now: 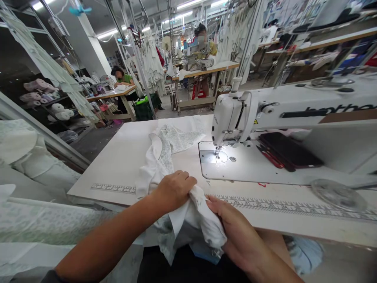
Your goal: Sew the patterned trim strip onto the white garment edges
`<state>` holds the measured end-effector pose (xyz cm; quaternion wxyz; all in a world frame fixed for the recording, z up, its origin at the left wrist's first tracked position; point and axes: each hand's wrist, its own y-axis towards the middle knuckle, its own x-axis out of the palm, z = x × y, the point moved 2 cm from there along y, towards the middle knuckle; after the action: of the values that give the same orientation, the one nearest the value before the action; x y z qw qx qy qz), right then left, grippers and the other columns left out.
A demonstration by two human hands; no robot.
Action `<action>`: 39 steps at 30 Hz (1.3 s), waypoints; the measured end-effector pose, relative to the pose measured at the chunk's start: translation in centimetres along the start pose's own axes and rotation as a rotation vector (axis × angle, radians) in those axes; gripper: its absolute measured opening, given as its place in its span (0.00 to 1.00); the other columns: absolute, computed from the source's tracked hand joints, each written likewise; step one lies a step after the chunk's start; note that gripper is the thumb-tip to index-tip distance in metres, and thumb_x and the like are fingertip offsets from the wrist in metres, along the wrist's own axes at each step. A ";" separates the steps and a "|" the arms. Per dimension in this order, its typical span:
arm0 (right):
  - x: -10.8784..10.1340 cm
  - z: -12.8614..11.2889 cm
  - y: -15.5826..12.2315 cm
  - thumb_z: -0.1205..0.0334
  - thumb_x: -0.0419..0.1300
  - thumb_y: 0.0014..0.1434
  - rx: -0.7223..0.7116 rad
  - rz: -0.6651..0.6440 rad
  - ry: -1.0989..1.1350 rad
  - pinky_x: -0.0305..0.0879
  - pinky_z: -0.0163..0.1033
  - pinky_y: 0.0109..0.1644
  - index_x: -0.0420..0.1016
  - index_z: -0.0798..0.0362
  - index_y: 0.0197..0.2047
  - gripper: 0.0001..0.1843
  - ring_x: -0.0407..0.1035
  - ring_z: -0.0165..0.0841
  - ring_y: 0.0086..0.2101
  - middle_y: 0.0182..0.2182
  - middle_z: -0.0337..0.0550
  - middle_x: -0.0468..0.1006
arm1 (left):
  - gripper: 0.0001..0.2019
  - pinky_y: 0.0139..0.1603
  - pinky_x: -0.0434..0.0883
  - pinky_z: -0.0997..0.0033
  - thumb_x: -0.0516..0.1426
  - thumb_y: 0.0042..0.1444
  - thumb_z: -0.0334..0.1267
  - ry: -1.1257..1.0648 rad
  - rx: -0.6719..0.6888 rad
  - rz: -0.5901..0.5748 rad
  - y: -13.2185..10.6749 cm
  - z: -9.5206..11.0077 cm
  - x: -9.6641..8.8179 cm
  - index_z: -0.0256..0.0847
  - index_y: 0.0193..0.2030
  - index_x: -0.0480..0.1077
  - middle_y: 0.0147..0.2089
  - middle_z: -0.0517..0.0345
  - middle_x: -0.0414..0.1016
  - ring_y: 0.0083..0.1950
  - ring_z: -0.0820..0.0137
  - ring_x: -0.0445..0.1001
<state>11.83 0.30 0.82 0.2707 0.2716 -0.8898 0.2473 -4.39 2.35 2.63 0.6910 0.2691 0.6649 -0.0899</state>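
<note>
A white cloth piece with a pale green print (pixel 161 157) lies bunched on the sewing table (pixel 118 157) and hangs over its front edge. My left hand (pixel 176 188) is closed on the cloth near the edge, its knuckles up. Just to the right, my right hand (pixel 232 224) grips a folded white part of the same cloth between thumb and fingers. What the fingers hold beneath the folds is hidden. Beyond my hands, the lit needle and presser foot of the sewing machine (pixel 229 118) stand over the metal plate, apart from the cloth.
A dark phone (pixel 290 149) and red-handled snips (pixel 271 157) lie under the machine arm. A measuring tape strip (pixel 259 204) runs along the table front, with a clear round disc (pixel 338 194) at right. More printed fabric (pixel 44 224) hangs at left. Other people sit at machines behind.
</note>
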 end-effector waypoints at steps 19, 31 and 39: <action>0.3 0.0 1.2 0.49 0.70 0.49 0.000 0.061 -0.181 0.59 0.35 0.27 0.77 0.56 0.36 0.18 0.64 0.29 0.23 0.24 0.39 0.74 | 0.12 0.51 0.68 0.61 0.53 0.58 0.27 -0.456 -0.296 0.446 -3.8 0.8 -1.5 0.38 0.48 0.70 0.44 0.50 0.72 0.48 0.64 0.69; 1.3 1.6 1.8 0.49 0.66 0.55 -0.038 0.025 -0.154 0.62 0.32 0.33 0.80 0.52 0.40 0.16 0.67 0.29 0.28 0.27 0.40 0.78 | 0.05 0.39 0.71 0.71 0.58 0.56 0.26 -0.556 -0.412 0.685 -5.7 3.9 -0.2 0.39 0.37 0.71 0.34 0.58 0.75 0.36 0.72 0.72; 1.7 1.4 1.8 0.56 0.71 0.48 0.030 -0.001 -0.068 0.61 0.31 0.30 0.80 0.55 0.38 0.15 0.66 0.28 0.27 0.25 0.40 0.76 | 0.04 0.42 0.68 0.63 0.58 0.56 0.26 -0.020 -0.024 0.554 -6.1 3.9 -2.4 0.37 0.36 0.70 0.32 0.57 0.77 0.36 0.67 0.73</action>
<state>9.01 0.15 0.34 0.2366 0.2845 -0.8945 0.2509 -4.21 -5.21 3.31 0.6990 0.4316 0.5600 0.1077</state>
